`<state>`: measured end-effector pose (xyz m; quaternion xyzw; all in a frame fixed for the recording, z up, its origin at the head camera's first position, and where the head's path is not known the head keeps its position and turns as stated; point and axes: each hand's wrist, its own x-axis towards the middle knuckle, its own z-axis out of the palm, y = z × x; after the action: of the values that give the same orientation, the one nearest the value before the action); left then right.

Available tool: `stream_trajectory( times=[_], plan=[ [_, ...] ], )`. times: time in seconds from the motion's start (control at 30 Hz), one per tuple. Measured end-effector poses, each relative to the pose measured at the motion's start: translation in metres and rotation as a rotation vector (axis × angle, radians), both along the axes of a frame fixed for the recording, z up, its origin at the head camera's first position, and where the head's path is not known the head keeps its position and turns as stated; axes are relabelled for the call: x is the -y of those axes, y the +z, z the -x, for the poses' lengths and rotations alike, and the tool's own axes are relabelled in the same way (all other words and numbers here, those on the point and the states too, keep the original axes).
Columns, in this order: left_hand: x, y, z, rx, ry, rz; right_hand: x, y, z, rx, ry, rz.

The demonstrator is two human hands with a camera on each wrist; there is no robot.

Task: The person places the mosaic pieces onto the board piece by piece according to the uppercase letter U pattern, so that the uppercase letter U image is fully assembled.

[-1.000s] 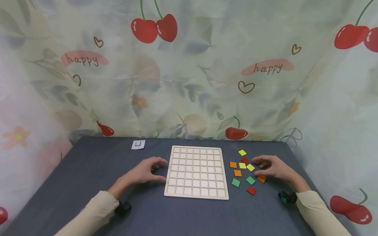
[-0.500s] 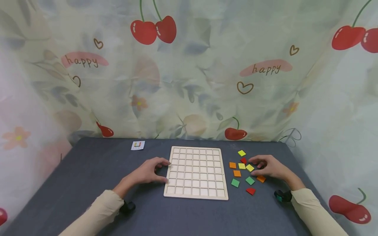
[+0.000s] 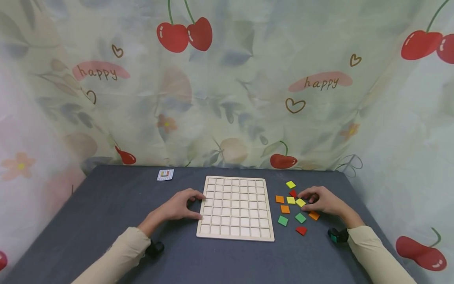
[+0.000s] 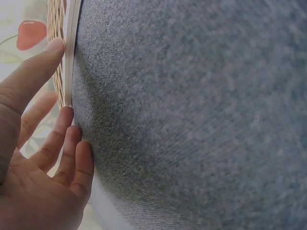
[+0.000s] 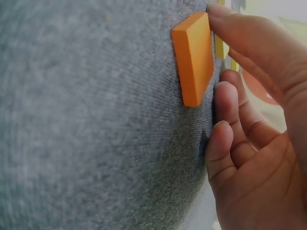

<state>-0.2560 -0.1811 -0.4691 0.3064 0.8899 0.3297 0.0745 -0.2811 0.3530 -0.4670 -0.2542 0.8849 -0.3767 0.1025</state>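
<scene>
In the head view a square wooden grid board (image 3: 235, 208) lies mid-table. My left hand (image 3: 179, 205) is at its left edge, thumb and fingers spread apart, the fingertips at the rim. The left wrist view shows the thumb tip against the board's edge (image 4: 70, 52). To the right, my right hand (image 3: 324, 202) is low over the loose tiles, thumb and index finger on either side of a yellow tile (image 3: 300, 202); no firm grip shows. An orange tile (image 5: 194, 60) lies beside the thumb in the right wrist view.
Around the right hand lie more tiles: a red one (image 3: 293, 193), a green one (image 3: 300, 218), another green one (image 3: 282, 221) and several others. A small card with a coloured grid pattern (image 3: 165, 175) is at the back left. A patterned curtain (image 3: 227, 98) rises behind the table.
My left hand has moved slightly right, up to the board's edge. My right hand has shifted a little left, closer to the yellow tile. The board and tiles have stayed put.
</scene>
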Motion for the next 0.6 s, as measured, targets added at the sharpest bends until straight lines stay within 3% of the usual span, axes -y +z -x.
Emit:
stream_trajectory(
  times=[0.6],
  plan=[
    [0.0008,0.0021,0.0008,0.021,-0.022,-0.014,0.003,0.0037,0.0019,-0.028,-0.012,-0.041]
  ],
)
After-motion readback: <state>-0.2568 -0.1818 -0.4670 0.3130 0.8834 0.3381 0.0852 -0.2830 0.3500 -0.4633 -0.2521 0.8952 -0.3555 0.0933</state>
